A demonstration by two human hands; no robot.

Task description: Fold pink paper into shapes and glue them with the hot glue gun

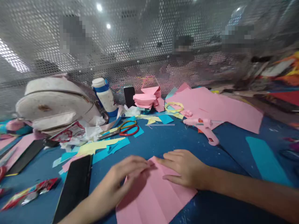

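Observation:
A sheet of pink paper (151, 199) with several crease lines lies on the blue table in front of me. At its far left edge, my left hand (123, 174) has its fingers and thumb curled together on the paper. My right hand (184, 169) rests on the upper right part of the sheet, fingers stretched out and thumb apart. Beyond it lies a pink hot glue gun (205, 126) with a dark cord. Scissors (126, 129) with red and yellow handles sit among paper scraps. A black phone (74, 186) lies left of my left hand.
At the back left stand a white backpack (56, 99) and a white and blue bottle (105, 96). Folded pink paper pieces (148, 98) and a large pink sheet (224, 107) lie along the metal mesh panel (140, 40). A blue paper strip (266, 158) is at right.

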